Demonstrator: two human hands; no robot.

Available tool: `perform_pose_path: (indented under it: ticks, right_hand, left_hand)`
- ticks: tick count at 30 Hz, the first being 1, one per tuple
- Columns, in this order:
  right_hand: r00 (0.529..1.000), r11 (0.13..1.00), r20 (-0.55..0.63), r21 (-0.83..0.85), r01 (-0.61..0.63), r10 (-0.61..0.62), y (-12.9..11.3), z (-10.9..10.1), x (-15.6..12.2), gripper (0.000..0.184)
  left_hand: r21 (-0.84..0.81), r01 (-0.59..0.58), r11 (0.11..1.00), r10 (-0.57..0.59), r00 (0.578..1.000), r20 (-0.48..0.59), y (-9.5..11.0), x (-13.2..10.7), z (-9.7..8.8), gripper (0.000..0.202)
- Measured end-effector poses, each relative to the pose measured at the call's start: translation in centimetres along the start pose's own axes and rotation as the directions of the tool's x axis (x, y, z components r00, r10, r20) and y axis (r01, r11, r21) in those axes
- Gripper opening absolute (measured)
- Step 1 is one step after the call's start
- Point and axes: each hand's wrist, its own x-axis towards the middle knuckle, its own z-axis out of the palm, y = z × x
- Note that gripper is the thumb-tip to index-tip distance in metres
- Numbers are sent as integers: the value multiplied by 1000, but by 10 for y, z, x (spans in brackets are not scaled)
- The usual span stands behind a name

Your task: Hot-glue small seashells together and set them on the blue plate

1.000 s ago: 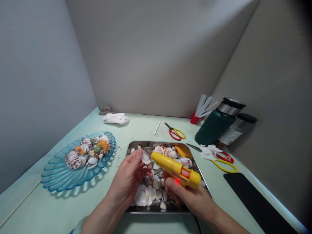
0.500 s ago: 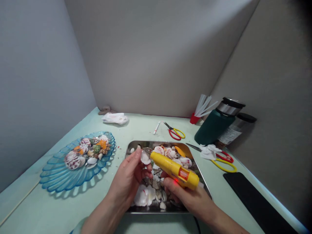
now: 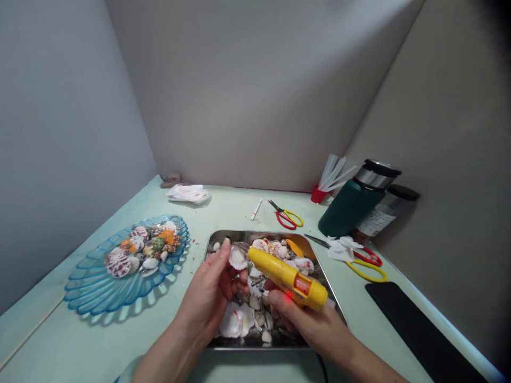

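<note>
Between the thumb and fingers of my left hand [image 3: 213,282] is a white, ribbed seashell [image 3: 238,258], held above the tray. My right hand [image 3: 297,314] is wrapped round a yellow hot glue gun [image 3: 287,276] with a small red light glowing on its side. The gun's nozzle end points left, close to the seashell; its very tip is hard to make out. Under both hands lies a metal tray [image 3: 259,348] full of loose shells, including patterned scallops [image 3: 275,248] and an orange piece [image 3: 294,247]. My forearms hide part of the tray's near side.
At left stands a blue fluted glass dish [image 3: 91,290] with shells piled on it. Behind the tray are a marker-like stick [image 3: 256,209] and scissors [image 3: 288,217]. To the right are larger scissors [image 3: 365,263], tissue [image 3: 343,248], a green bottle [image 3: 351,207], glue sticks [image 3: 333,173] and a black slab [image 3: 415,324].
The seashell and the glue gun have shifted only very slightly against each other. Both hands keep the same hold; everything else is still.
</note>
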Motion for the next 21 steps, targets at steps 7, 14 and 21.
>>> perform_pose_path:
  ticks: [7,14,21]
  right_hand:
    - [999,1000,40,-21,16,-15,-2,-1,0,25]
    - [998,998,-24,-47,50,-52,1,-2,0,25]
    - [998,996,15,-64,56,-55,-5,-1,1,27]
  left_hand:
    - [11,11,1000,-11,1000,-16,0,1,0,25]
    - [20,-1,1000,1,1000,-12,4,1,2,21]
    - [42,-16,999,16,1000,-5,2,0,0,23]
